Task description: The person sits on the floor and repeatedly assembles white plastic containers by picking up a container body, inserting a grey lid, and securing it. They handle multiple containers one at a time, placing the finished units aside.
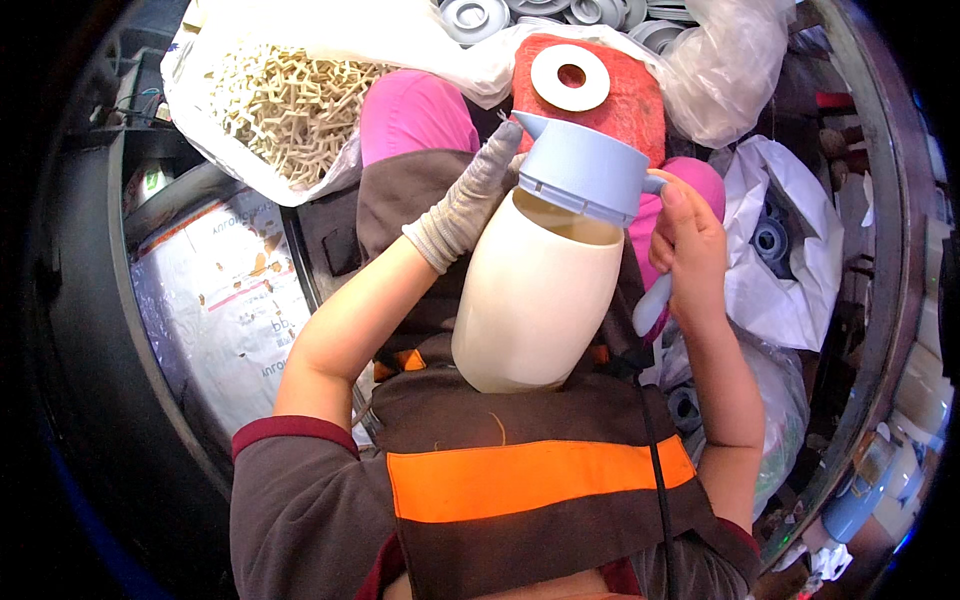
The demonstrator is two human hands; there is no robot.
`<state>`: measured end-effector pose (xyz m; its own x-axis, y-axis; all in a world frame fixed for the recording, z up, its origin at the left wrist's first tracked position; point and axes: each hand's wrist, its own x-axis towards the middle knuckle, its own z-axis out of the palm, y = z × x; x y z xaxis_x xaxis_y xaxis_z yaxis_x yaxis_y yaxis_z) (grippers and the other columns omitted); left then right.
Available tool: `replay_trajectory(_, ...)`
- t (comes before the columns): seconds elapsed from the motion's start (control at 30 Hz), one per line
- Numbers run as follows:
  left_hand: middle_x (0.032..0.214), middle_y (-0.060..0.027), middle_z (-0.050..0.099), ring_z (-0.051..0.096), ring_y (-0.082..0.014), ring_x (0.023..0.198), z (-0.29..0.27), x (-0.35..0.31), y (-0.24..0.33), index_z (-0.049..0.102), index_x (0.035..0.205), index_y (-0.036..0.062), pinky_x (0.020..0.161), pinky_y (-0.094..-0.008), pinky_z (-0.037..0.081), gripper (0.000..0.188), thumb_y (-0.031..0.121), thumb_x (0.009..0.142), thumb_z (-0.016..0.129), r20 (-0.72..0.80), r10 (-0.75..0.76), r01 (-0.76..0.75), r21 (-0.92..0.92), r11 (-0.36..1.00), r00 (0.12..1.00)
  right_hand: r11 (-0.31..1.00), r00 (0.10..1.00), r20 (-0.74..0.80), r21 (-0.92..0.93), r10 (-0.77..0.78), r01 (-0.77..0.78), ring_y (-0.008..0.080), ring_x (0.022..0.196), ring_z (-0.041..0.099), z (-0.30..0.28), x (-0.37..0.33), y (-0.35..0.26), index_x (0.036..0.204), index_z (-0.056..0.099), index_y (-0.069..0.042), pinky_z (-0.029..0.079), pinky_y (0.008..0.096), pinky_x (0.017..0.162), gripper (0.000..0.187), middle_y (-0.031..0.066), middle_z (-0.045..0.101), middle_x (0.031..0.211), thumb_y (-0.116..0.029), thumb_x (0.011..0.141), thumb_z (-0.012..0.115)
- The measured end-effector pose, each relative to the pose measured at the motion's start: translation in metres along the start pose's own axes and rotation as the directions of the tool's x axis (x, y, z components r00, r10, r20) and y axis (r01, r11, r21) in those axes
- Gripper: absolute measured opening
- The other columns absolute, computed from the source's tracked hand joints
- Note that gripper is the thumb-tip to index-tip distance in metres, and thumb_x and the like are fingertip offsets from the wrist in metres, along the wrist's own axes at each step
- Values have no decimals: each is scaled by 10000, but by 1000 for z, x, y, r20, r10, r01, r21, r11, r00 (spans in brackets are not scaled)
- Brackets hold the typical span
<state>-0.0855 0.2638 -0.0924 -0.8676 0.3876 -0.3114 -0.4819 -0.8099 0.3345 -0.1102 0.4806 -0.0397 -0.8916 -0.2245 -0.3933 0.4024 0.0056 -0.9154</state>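
Observation:
A cream thermos jug body (535,300) rests in my lap, leaning against the brown apron. Over its mouth sits a pale blue spouted collar (582,170), tilted, with a gap at the near side where the jug's inner rim shows. My left hand (478,200), in a whitish knit glove, is closed about the collar's left side beside the spout, thumb raised; its other fingers are mostly hidden. The pale blue handle (652,305) is gripped in my bare right hand (692,238), its lower end sticking out below the fingers.
Beyond my knees lies a red pad (590,110) with a white ring (570,77) on it. A white sack of small cream parts (290,115) stands far left. Grey round parts (475,18) are at the top. Bags with grey parts (770,240) line the right side.

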Motion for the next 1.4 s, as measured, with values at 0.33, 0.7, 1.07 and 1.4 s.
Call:
replay_trajectory(0.33,1281,-139,519,521,-227,1165,-22,-16,-6,396,1330,-14,1042,-358,382,778,466,794,692,71,-60,50,130,990,996,990,996,58,-115,-73,79,-1,462,351,3,5,23,1106,613,-57,238,181,401,270,-77,459,613,-261,934,567)
replay_trajectory(0.7,1263,-114,520,505,-182,1144,-9,-22,2,416,1328,-11,1008,-322,381,676,396,836,640,35,-80,54,472,880,996,977,993,117,-207,-27,51,11,463,389,-7,1,26,1059,610,-53,284,185,408,255,-56,497,645,-270,940,549)
replay_trajectory(1.07,1280,-145,517,514,-225,1158,-12,-1,27,422,1315,-42,1008,-338,388,749,503,827,585,114,-204,111,540,835,972,948,841,471,-287,267,-140,88,391,452,-35,11,-12,803,524,-38,381,228,405,317,9,494,587,-324,937,508)
replay_trajectory(1.4,1305,-213,421,446,-408,1182,-7,150,44,506,1277,225,977,-488,382,725,551,653,681,174,355,174,626,-760,919,963,978,158,-254,137,-94,69,346,401,-53,-25,-48,770,559,-21,314,223,350,321,10,467,482,-317,895,556)
